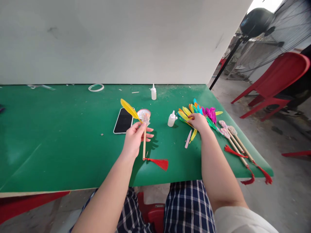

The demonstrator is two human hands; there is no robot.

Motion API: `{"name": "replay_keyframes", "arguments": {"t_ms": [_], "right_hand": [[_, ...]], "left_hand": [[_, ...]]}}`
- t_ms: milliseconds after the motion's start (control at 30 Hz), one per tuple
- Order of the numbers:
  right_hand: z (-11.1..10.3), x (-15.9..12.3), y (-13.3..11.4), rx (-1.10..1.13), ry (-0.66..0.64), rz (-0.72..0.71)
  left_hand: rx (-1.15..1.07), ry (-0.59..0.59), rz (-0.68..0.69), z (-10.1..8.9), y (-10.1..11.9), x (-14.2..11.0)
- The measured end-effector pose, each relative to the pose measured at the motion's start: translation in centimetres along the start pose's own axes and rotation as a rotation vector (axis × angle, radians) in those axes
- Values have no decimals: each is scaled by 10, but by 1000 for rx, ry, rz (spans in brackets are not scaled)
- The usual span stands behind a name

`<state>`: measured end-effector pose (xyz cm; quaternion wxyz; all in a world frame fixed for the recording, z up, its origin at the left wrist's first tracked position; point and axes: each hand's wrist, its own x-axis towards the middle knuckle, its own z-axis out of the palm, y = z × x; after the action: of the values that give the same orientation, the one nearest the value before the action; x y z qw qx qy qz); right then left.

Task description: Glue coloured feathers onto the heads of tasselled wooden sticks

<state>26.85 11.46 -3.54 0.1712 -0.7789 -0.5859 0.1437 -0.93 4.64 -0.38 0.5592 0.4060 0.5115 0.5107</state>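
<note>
My left hand is closed round a wooden stick with a small round fan head on top, a yellow feather stuck to it and a red tassel hanging from its lower end. My right hand rests on a pile of coloured feathers, fingers curled on them. A loose pink feather and a yellow feather lie just below that hand.
A black phone lies on the green table. Two small white glue bottles stand near the middle. Several tasselled sticks lie at the right edge. A white ring sits at the back. Red chairs and a fan stand right.
</note>
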Motion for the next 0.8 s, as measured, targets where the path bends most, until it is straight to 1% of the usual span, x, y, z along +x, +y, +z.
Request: {"name": "replay_keyframes", "arguments": {"t_ms": [167,233,333,400,467,667,733,800], "right_hand": [[-6,0,1,174,17,33],[-9,-2,-1,361,0,36],[-14,-8,-7,732,-101,25],[-16,-11,-10,858,-190,-4],[-17,-13,-12,902,-228,-15],[-18,-11,-11,906,-168,37],[-21,-12,-13,987,-116,29],[-27,-17,-19,1116,-74,-22]], "left_hand": [[9,-2,0,0,0,0],[10,-3,3,0,0,0],[7,-3,6,0,-1,1],[4,-6,3,0,-1,1],[2,-9,0,0,-1,0],[11,-10,0,0,-1,0],[14,-15,3,1,-2,0],[13,-24,7,2,-3,0]]}}
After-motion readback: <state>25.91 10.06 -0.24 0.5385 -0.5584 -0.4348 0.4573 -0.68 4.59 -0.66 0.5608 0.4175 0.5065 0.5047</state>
